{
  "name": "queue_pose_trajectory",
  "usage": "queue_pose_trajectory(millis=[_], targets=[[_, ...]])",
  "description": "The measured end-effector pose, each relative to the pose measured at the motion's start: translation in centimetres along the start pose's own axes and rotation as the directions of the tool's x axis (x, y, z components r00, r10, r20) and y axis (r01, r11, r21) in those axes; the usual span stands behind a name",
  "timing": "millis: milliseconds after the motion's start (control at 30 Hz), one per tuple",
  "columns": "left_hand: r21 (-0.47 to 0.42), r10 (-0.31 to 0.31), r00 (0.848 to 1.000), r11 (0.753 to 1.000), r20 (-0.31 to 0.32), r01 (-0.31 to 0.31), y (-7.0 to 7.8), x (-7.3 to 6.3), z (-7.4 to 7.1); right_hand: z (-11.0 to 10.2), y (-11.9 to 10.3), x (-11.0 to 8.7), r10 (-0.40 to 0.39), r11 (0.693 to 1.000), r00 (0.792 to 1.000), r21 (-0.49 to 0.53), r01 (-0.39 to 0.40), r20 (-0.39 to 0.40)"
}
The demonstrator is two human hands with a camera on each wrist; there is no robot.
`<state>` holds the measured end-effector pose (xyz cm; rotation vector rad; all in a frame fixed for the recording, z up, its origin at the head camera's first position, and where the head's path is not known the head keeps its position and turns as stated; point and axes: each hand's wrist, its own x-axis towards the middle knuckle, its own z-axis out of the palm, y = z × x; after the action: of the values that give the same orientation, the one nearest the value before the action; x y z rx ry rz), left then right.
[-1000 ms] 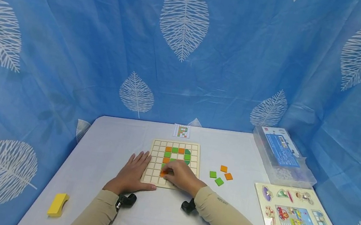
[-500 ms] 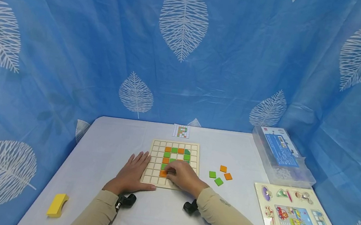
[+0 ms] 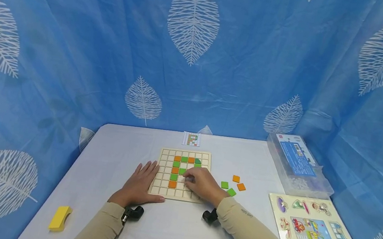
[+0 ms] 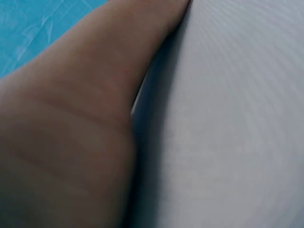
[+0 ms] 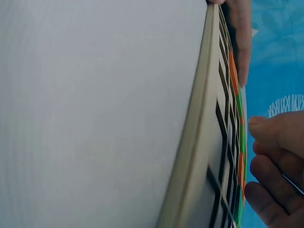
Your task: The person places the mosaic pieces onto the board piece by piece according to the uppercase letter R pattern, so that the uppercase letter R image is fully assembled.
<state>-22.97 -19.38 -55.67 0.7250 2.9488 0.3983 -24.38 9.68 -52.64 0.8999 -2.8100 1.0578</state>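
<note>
My left hand (image 3: 139, 185) lies flat at the left edge of a wooden grid board (image 3: 167, 157), fingers straight and thumb along the near corner. Orange and green square tiles sit in the board's cells, including an orange tile (image 3: 172, 184) at the foot of the left column. Over the board's right half is my right hand (image 3: 204, 184), fingers loosely bent, covering some cells. The right wrist view shows its fingers (image 5: 280, 142) apart above the tiles, nothing between them. In the left wrist view, my left hand (image 4: 90, 95) runs along the white cloth.
Several loose orange and green tiles (image 3: 236, 179) lie right of the board. A pattern card (image 3: 191, 139) is behind it. At right are a clear plastic box (image 3: 296, 183) and a picture puzzle board (image 3: 275, 217). A yellow block (image 3: 59, 218) sits at front left.
My right hand has left the orange tile at the foot of the left column and moved right and slightly away from me, uncovering that tile. The left hand has stayed put.
</note>
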Motion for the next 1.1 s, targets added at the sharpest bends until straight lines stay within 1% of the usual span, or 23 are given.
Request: queue_pose_trajectory(millis=[200, 267, 400, 500, 633, 767, 933, 1000, 1100], targets=[[0.001, 0.001, 1.0, 1.0, -0.009, -0.001, 0.0, 0.0, 0.1, -1.0, 1.3, -0.7, -0.038, 0.998, 0.998, -0.052, 0.035, -0.058], [0.001, 0.001, 1.0, 1.0, -0.011, -0.001, 0.1, 0.0, 0.1, -1.5, 1.7, -1.0, -0.028, 0.998, 0.998, -0.06, 0.024, -0.062], [-0.001, -0.002, 1.0, 1.0, -0.013, 0.002, 0.1, -0.1, 0.1, -2.5, 2.5, -1.6, 0.035, 0.997, 0.998, -0.063, -0.038, -0.053], [-0.002, -0.002, 1.0, 1.0, -0.012, 0.002, 0.0, -0.1, 0.0, -3.2, 3.1, -2.0, 0.064, 0.995, 0.996, -0.079, -0.068, -0.056], [0.002, -0.003, 1.0, 1.0, -0.007, 0.003, 0.0, 0.0, 0.0, -4.2, 3.9, -2.6, 0.075, 0.989, 0.996, -0.121, -0.081, -0.057], [-0.004, -0.001, 1.0, 1.0, -0.007, 0.001, 0.1, -0.1, 0.0, -5.3, 4.5, -3.3, 0.106, 0.983, 0.993, -0.146, -0.112, -0.044], [-0.001, -0.004, 1.0, 1.0, -0.001, 0.004, 0.1, 0.0, 0.0, -6.6, 5.6, -4.3, 0.117, 0.974, 0.992, -0.192, -0.122, -0.037], [-0.002, -0.004, 1.0, 1.0, -0.002, 0.004, 0.1, 0.0, 0.0, -7.0, 6.1, -4.8, 0.117, 0.973, 0.993, -0.199, -0.122, -0.036], [-0.007, -0.001, 1.0, 1.0, -0.01, 0.001, 0.0, 0.0, -0.1, -7.5, 6.5, -5.4, 0.124, 0.975, 0.992, -0.181, -0.128, -0.031]])
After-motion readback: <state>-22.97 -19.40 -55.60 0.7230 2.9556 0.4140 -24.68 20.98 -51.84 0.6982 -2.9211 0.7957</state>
